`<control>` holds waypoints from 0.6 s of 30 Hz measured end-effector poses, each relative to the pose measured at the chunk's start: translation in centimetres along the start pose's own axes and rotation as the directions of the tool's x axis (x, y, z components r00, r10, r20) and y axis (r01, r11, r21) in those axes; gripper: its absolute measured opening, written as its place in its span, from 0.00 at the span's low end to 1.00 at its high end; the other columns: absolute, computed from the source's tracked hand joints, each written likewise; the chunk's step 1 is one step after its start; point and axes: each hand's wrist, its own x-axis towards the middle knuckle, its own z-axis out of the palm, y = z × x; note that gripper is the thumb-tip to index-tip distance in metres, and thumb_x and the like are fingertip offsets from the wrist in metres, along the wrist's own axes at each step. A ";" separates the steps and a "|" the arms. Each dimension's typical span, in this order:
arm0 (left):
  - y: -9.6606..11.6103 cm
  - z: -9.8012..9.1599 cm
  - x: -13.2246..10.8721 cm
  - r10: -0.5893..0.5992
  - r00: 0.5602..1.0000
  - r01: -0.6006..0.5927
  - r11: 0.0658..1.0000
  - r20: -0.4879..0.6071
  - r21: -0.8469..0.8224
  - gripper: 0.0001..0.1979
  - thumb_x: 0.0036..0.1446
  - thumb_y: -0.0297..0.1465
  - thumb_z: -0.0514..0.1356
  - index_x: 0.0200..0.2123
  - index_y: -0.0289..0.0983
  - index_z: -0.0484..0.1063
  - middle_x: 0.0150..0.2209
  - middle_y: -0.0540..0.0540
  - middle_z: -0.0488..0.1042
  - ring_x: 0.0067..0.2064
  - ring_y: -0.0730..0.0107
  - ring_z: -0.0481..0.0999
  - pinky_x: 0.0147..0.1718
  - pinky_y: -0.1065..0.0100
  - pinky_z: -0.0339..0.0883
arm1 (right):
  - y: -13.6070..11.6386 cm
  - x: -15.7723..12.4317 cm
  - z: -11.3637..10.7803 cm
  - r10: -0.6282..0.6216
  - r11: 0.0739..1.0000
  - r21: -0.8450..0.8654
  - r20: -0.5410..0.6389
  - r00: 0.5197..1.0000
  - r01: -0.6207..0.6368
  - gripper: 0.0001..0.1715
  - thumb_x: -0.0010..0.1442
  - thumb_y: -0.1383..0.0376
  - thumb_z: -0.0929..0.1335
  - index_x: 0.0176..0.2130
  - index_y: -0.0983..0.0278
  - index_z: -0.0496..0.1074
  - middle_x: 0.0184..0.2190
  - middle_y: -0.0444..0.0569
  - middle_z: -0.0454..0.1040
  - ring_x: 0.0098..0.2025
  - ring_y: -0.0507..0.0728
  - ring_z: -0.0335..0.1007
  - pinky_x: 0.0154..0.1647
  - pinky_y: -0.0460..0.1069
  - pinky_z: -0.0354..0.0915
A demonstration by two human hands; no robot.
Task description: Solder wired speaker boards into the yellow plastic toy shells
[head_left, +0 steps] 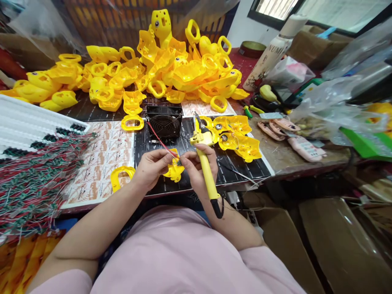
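- Landmark: black fan [164, 124], on the bench, grille toward the worker.
- Left hand [154, 167]: on the fan's near side. Thumb and forefinger pinching a red lead [161, 140], which slants up across the fan's grille.
- Small circuit board [179, 162]: at the left fingertips, on the fan's near side, slightly to its right.
- Right hand [203, 165]: nearer the worker than the fan and to its right. Fingers wrapped about a yellow soldering iron [208, 175]; thumb and a fingertip close to the board, cannot tell whether they touch it.
- Iron: metal end pointing away from the worker, just right of the fan; black cord end toward the worker.
- Yellow shell piece [175, 175]: below the hands, near side of the fan.
- Yellow ring [114, 179]: left of the fan, toward the worker.
- Yellow half-shells [228, 141], with parts and wires inside: right of the fan.
- Heap of yellow shells [186, 75]: behind the fan, spreading both ways.
- White tray [33, 118] and a tangle of wired boards [39, 179]: far left of the fan.
- Pink shells [306, 149]: well right of the fan.
- Bottle [269, 57]: behind the fan, to the right.
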 end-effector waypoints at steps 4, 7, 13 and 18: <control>0.2 0.2 -0.1 0.041 0.999 -0.041 0.999 0.008 -0.020 0.20 0.32 0.43 0.79 0.25 0.36 0.82 0.21 0.50 0.72 0.19 0.85 0.57 0.17 0.78 0.48 | -0.2 -0.1 0.0 0.119 0.993 -0.002 0.017 0.993 -0.119 0.21 0.60 0.58 0.74 0.48 0.57 0.64 0.31 0.39 0.77 0.30 0.49 0.76 0.31 0.44 0.75; 0.4 0.3 -0.1 0.060 0.998 -0.060 0.998 0.002 0.004 0.21 0.30 0.43 0.80 0.23 0.36 0.81 0.22 0.49 0.73 0.19 0.85 0.57 0.16 0.78 0.48 | -0.4 0.0 0.0 0.188 0.980 0.057 0.038 0.981 -0.190 0.23 0.58 0.56 0.75 0.47 0.58 0.64 0.30 0.38 0.76 0.27 0.48 0.74 0.29 0.43 0.74; 0.8 0.9 -0.1 0.079 0.996 -0.078 0.996 -0.036 0.036 0.22 0.26 0.46 0.80 0.22 0.37 0.81 0.20 0.50 0.70 0.18 0.84 0.58 0.15 0.78 0.50 | -0.3 -0.1 0.3 0.271 0.950 0.158 0.018 0.962 -0.270 0.27 0.55 0.53 0.77 0.47 0.57 0.64 0.30 0.37 0.76 0.28 0.49 0.75 0.26 0.43 0.75; 0.7 0.8 -0.1 0.221 0.975 -0.219 0.970 -0.012 0.110 0.20 0.32 0.46 0.79 0.22 0.38 0.81 0.27 0.48 0.76 0.27 0.77 0.70 0.25 0.74 0.66 | -0.1 -0.4 0.4 0.289 0.936 0.203 0.030 0.957 -0.289 0.27 0.55 0.54 0.77 0.47 0.57 0.64 0.30 0.37 0.76 0.28 0.48 0.77 0.27 0.43 0.77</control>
